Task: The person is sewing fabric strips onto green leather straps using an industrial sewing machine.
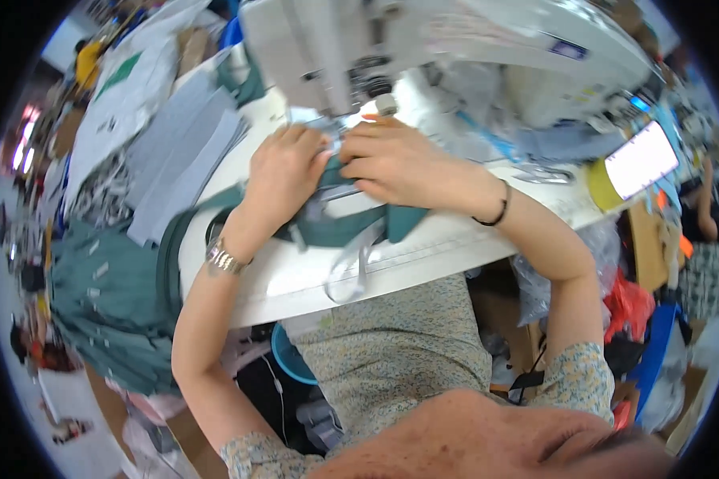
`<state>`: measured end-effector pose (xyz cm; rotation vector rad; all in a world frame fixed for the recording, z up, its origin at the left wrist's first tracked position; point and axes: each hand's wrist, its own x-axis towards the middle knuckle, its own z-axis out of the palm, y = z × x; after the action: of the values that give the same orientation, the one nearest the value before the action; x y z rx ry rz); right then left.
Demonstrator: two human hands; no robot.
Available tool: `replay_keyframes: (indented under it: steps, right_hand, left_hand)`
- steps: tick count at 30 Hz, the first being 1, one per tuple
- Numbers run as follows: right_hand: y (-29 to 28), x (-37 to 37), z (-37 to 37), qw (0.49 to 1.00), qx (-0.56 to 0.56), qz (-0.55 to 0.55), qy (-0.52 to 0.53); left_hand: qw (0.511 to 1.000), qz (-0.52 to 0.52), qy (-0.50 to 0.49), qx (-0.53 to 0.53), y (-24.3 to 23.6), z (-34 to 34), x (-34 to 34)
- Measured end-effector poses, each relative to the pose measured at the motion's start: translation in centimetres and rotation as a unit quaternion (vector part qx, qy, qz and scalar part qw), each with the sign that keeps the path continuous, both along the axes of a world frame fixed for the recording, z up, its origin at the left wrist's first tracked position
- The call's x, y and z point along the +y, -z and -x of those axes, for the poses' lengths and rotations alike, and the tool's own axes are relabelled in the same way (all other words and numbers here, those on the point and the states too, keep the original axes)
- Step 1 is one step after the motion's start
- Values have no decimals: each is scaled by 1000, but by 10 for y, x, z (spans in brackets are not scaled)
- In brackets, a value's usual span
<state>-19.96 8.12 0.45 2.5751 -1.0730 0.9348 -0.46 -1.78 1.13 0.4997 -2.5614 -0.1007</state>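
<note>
A white sewing machine (311, 48) stands before me, with its needle area just beyond my fingertips. Close to it, my left hand (284, 168) is closed, with thumb and fingers pinching fabric at the needle side. Facing it, my right hand (391, 160) has its fingers curled down on the same work; something orange shows behind its knuckles, too small to name. Dark green fabric (335, 231) runs under both hands, and a pale blue-grey piece (315, 121) lies at the presser foot. My fingers partly hide where the pieces meet. A light grey strip (347, 267) hangs near the table's front edge.
Grey-blue cut pieces (184, 152) lie stacked at left, above a hanging green garment (112, 295). On the right are metal thread snips (543, 176) and a lit phone (641, 160) propped on a yellow-green roll (603, 185). A blue basin (289, 355) sits under the table.
</note>
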Motion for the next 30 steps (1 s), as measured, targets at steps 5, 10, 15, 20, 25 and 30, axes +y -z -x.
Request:
replay_keyframes:
  steps: [5,10,15,20,25,30]
  right_hand:
    - [4,7,5,999,4,-39,21]
    - [14,0,12,996,1,-45,71]
    - [14,-3,22,988,-57,-106,98]
    - [18,-6,23,984,-73,-122,110]
    - [17,-9,26,985,-56,-120,112]
    - [19,-12,25,987,-67,-88,115]
  left_hand:
    - [992,13,128,10,4,-16,30]
    - [992,50,113,-33,4,-14,9]
    - [993,76,92,-7,15,-4,2]
    - [994,69,79,29,18,-2,1]
    - [996,56,70,28,18,-2,1]
    - [997,44,62,13,20,-2,-7]
